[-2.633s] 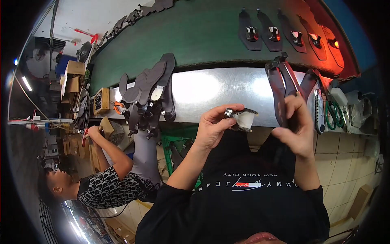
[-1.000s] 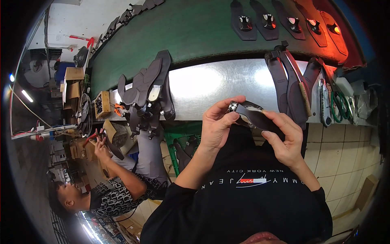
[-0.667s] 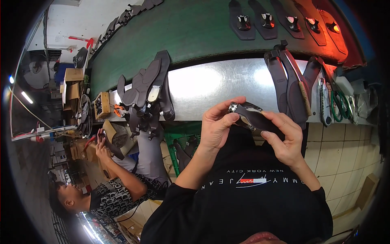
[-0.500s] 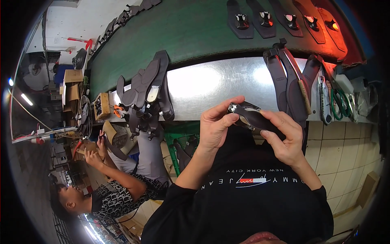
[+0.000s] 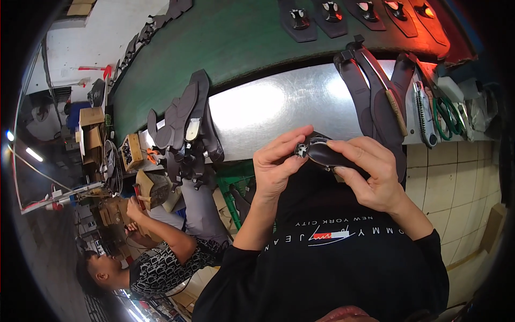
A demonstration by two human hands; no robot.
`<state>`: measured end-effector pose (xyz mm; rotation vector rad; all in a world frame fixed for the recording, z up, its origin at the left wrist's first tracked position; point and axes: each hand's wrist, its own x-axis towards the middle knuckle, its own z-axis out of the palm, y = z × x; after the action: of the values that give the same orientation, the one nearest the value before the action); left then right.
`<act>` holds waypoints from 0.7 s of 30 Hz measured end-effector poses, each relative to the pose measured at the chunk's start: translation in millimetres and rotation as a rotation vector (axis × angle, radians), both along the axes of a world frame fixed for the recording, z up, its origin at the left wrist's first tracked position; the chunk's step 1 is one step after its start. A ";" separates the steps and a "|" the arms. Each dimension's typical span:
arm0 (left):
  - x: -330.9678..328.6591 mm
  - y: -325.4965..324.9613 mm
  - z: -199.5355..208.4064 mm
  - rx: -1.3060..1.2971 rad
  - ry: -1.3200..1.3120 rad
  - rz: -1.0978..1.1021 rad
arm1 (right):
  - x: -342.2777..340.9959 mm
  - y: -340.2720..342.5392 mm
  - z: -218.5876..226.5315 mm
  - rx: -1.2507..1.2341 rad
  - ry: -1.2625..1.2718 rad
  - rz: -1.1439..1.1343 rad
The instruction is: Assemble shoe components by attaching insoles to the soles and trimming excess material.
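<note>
My left hand (image 5: 275,165) and my right hand (image 5: 374,170) hold one dark, curved, sole-shaped piece (image 5: 327,155) between them, in front of my black shirt. The fingers and thumb of my left hand pinch its far end, where a small shiny metal part shows. The other end is gripped by my right hand, thumb below and fingers above, which hides part of it. Similar dark sole-shaped pieces (image 5: 370,110) lie beyond my right hand on the metal ledge (image 5: 257,107). A wooden-handled tool (image 5: 396,110) rests on them.
Behind the ledge runs a green belt (image 5: 225,43) carrying dark pieces, several under reddish light. At right lie a utility knife (image 5: 425,121) and green-handled scissors (image 5: 446,115). More pieces (image 5: 185,121) pile at left. Below is a green crate (image 5: 233,177); a co-worker (image 5: 166,257) sits at left.
The held piece has turned in my hands, showing more of its smooth dark side and its metal end. The co-worker's hands have moved. My view has shifted slightly.
</note>
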<state>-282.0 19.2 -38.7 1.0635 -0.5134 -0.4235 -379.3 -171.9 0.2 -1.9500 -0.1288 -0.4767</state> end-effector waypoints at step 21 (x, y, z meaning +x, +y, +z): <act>-6.2 6.5 8.1 0.202 -0.168 -0.082 | -1.2 5.5 8.3 -0.199 0.005 -0.014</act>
<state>-288.1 25.7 -30.6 1.2825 -0.6764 -0.4677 -380.5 -166.4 8.5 -2.1478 -0.1642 -0.4834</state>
